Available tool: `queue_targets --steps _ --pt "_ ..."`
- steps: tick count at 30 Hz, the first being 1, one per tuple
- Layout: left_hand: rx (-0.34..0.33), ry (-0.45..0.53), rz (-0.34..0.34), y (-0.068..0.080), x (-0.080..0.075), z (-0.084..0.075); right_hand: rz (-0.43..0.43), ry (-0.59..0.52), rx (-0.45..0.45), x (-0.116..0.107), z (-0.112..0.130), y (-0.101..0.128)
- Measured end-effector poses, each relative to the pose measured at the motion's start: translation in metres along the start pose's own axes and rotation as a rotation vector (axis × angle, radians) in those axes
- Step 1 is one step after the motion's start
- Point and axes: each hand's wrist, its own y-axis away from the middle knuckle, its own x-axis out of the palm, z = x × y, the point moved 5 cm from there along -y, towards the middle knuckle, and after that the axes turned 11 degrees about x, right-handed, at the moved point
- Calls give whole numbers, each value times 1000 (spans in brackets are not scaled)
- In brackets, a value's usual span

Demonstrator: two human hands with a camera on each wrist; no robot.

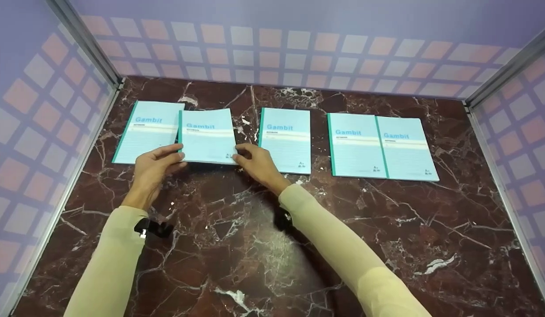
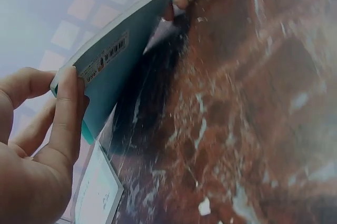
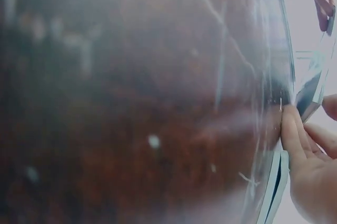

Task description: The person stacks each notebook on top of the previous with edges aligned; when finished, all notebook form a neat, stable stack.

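A light-blue notebook (image 1: 207,138) with a green spine is held up off the marble table between both hands. My left hand (image 1: 155,169) pinches its spine side near the lower corner, thumb on top and fingers beneath. At the opposite edge my right hand (image 1: 259,165) pinches the lower right corner. In the left wrist view the notebook's underside (image 2: 118,58) shows a barcode label, and the book is tilted over the table. Partly behind its left side lies another notebook (image 1: 149,132). To the right of the right hand is a third notebook (image 1: 285,141), flat on the table.
Farther right, two more notebooks (image 1: 354,145) (image 1: 406,147) lie side by side, their edges meeting. The dark red marble table (image 1: 237,264) is bounded by a patterned back wall (image 1: 290,53) and side walls with metal corner posts.
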Motion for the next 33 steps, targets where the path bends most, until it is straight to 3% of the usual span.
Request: queue_targets --steps 5,12,17,23,33 --pt "32 32 -35 0 2 -1 17 -108 18 -3 -1 0" --pt "134 -64 -140 2 4 -7 46 -172 6 -4 4 1" --pt "119 -177 -120 4 6 -9 24 -215 -14 -9 5 3" --pt "109 -220 -84 6 12 -9 -11 -226 -82 -19 5 9" --pt "125 -156 -28 10 31 -1 -47 -206 -132 -37 -5 26"
